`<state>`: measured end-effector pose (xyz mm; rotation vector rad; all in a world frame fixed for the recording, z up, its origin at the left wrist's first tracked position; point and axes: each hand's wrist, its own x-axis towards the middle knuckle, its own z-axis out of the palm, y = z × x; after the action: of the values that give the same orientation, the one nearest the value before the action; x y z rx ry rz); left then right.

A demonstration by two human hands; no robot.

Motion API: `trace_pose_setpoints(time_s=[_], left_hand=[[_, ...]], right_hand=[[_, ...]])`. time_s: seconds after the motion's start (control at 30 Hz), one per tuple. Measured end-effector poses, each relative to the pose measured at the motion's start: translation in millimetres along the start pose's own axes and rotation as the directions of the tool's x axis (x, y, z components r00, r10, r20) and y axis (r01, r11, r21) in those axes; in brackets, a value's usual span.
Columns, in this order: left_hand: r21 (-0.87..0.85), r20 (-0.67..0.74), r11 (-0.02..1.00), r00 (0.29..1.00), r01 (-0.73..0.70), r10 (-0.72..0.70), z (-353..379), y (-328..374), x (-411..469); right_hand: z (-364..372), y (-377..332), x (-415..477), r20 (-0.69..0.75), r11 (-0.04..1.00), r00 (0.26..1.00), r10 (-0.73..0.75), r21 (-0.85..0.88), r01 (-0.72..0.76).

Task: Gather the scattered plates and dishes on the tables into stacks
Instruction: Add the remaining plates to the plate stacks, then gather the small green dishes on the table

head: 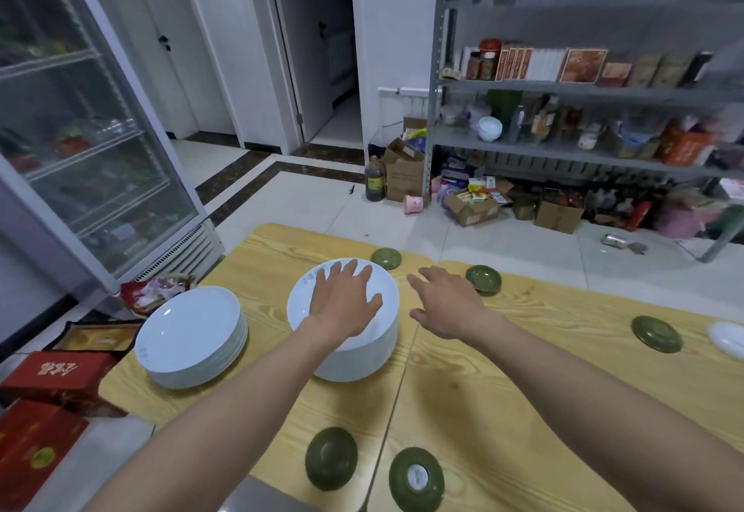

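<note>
Left hand (346, 302) lies palm down, fingers spread, on the top plate of the tall stack of white plates (358, 362). The stack stands on the left wooden table (277, 403), close to the seam with the right wooden table (543, 390) — two pale, grained tops set edge to edge. At nine o'clock of it, apart, sits a lower stack of white plates (191, 336). A green dish (386, 258) lies at one o'clock, just beyond the tall stack's rim, and a second green dish (483, 278) at two o'clock. A third green dish (657, 333) is far out at three o'clock, near a white dish (726, 338) cut by the frame edge. A fourth green dish (331, 458) and a fifth green dish (416, 478) sit at six o'clock, one on each side of the seam. Around the tables is a white tiled floor (302, 197). A glass-door refrigerator (100, 149) stands at ten o'clock, an open doorway (322, 48) at twelve and loaded metal shelving (563, 86) at two. Cardboard boxes (404, 177) and a dark bottle (374, 181) stand at the shelving's foot, and red boxes (52, 380) are on the floor at eight. Right hand (447, 302) reaches forward over the right table, palm down, fingers straight and spread, holding nothing — whether it touches the wood I cannot tell. The second green dish is just beyond its knuckles.
</note>
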<state>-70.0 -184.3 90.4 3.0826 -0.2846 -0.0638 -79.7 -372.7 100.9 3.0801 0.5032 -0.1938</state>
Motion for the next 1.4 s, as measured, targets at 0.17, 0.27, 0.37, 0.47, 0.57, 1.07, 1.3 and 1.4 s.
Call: trace_pose_setpoints(time_s=[0.17, 0.27, 0.37, 0.47, 0.57, 1.07, 1.3, 1.4], left_hand=[[0.046, 0.006, 0.998, 0.999, -0.051, 0.051, -1.7, -0.1, 26.2], [0.031, 0.027, 0.996, 0.996, -0.087, 0.086, -3.1, -2.5, 45.5], [0.042, 0.02, 0.993, 0.994, -0.11, 0.109, -1.9, -5.7, 70.1], [0.057, 0.006, 0.989, 0.99, -0.138, 0.138, 2.4, -10.4, 97.6], [0.028, 0.031, 0.99, 0.99, -0.137, 0.136, 11.7, -15.6, 125.2], [-0.617, 0.451, 0.595, 0.851, 0.515, -0.269, 77.1, -41.4, 282.4], [-0.656, 0.652, 0.212, 0.685, 0.724, -0.325, 120.9, -47.3, 322.6], [-0.645, 0.663, 0.191, 0.666, 0.74, -0.342, 131.8, -48.1, 335.4]], right_hand=[[-3.0, 14.3, 21.4, -0.004, 0.999, 0.999, 0.049, -0.004, -0.049], [-2.8, 21.1, 40.1, 0.004, 0.997, 0.997, 0.083, 0.001, -0.083], [-1.5, 25.6, 63.1, 0.001, 0.995, 0.995, 0.099, -0.023, -0.099], [2.0, 29.3, 86.7, -0.017, 0.991, 0.992, 0.125, -0.04, -0.126], [9.0, 33.2, 109.7, -0.012, 0.987, 0.988, 0.152, -0.049, -0.152], [67.3, 56.4, 227.3, 0.197, 0.774, 0.89, 0.412, 0.44, -0.456], [115.1, 65.8, 277.3, 0.575, -0.146, 0.624, 0.529, 0.786, -0.6], [129.4, 66.6, 292.4, 0.618, -0.239, 0.591, 0.518, 0.768, -0.594]])
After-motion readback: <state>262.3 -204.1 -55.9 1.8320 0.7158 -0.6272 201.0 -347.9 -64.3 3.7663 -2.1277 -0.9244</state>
